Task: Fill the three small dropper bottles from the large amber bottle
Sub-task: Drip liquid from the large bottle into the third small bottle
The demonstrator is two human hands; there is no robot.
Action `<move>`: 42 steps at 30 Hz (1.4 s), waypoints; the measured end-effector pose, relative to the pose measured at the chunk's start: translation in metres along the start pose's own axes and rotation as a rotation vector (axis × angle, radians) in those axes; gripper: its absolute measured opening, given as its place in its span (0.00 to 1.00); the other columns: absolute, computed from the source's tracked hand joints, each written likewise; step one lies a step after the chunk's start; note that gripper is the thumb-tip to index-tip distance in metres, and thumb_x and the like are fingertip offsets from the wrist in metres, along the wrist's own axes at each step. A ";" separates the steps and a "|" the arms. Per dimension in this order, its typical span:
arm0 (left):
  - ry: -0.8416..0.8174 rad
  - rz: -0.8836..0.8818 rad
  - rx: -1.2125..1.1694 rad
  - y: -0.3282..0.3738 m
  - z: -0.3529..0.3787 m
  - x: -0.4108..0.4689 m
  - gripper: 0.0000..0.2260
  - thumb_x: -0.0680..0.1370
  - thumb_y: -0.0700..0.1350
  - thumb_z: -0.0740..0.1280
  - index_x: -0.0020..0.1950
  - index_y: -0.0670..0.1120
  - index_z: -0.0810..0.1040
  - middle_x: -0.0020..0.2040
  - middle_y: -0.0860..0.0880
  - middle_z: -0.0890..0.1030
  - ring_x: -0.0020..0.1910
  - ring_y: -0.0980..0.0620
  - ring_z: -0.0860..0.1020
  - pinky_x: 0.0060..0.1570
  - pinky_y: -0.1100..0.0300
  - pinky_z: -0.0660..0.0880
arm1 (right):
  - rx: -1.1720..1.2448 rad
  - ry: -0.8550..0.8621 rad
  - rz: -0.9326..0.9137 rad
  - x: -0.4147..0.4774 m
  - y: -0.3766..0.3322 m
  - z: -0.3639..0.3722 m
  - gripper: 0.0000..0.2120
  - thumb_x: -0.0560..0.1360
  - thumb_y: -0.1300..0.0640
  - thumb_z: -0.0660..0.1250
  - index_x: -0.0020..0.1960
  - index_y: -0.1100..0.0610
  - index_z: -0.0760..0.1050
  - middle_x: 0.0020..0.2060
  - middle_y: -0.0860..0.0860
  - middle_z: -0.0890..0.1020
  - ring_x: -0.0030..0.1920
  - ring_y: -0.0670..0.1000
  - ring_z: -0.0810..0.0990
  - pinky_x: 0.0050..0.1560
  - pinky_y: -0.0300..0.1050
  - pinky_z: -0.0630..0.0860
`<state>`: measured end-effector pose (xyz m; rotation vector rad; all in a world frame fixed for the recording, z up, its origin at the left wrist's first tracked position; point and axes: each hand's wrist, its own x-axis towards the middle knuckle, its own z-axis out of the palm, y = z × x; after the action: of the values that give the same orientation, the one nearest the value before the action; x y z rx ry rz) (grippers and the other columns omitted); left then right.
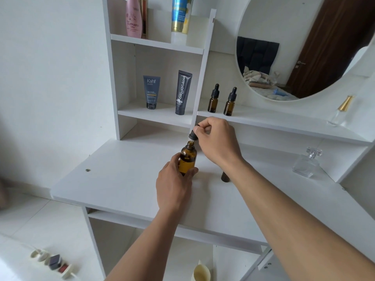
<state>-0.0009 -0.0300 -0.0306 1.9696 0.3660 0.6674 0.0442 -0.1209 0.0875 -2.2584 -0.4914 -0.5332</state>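
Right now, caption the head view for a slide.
Left hand holds large amber bottle; right hand pinches dropper at its mouth.

Desktop (pixel 113 179) open leftward; dropper bottle (pixel 225 177), perfume bottle (pixel 306 165) rightward.

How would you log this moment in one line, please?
left hand grips large amber bottle; right hand pinches dropper at its neck; two small bottles capped on shelf

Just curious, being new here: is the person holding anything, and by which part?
The left hand grips the large amber bottle round its body; the right hand pinches the black dropper by its bulb, above the bottle's neck.
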 end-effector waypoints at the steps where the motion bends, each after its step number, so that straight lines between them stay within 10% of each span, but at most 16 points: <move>1: -0.001 0.000 -0.003 0.000 0.000 0.000 0.19 0.73 0.53 0.73 0.63 0.57 0.75 0.51 0.54 0.82 0.50 0.50 0.80 0.50 0.49 0.76 | 0.007 0.016 -0.008 0.002 -0.003 -0.006 0.06 0.80 0.56 0.68 0.49 0.57 0.83 0.39 0.46 0.82 0.43 0.47 0.81 0.44 0.42 0.81; 5: -0.004 0.003 -0.017 0.000 -0.001 0.000 0.19 0.74 0.52 0.73 0.63 0.57 0.75 0.52 0.55 0.81 0.52 0.50 0.79 0.51 0.50 0.76 | 0.019 0.089 -0.027 0.012 -0.012 -0.029 0.06 0.81 0.56 0.67 0.49 0.56 0.81 0.36 0.41 0.78 0.36 0.38 0.77 0.31 0.25 0.67; 13: -0.008 0.005 -0.032 -0.002 -0.001 0.001 0.19 0.74 0.51 0.74 0.64 0.56 0.76 0.52 0.55 0.81 0.53 0.50 0.79 0.51 0.52 0.76 | 0.156 0.243 0.062 0.026 -0.006 -0.072 0.07 0.79 0.54 0.69 0.43 0.53 0.82 0.34 0.44 0.83 0.39 0.45 0.83 0.40 0.40 0.77; 42: 0.008 0.007 -0.016 -0.004 0.003 0.002 0.21 0.74 0.53 0.74 0.66 0.56 0.76 0.51 0.55 0.83 0.50 0.51 0.80 0.48 0.56 0.74 | 0.016 0.193 0.218 -0.009 0.066 -0.081 0.04 0.79 0.56 0.70 0.46 0.54 0.82 0.34 0.41 0.79 0.41 0.45 0.79 0.44 0.39 0.72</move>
<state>0.0025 -0.0295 -0.0344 1.9547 0.3578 0.6814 0.0513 -0.2248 0.0955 -2.1833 -0.1496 -0.6236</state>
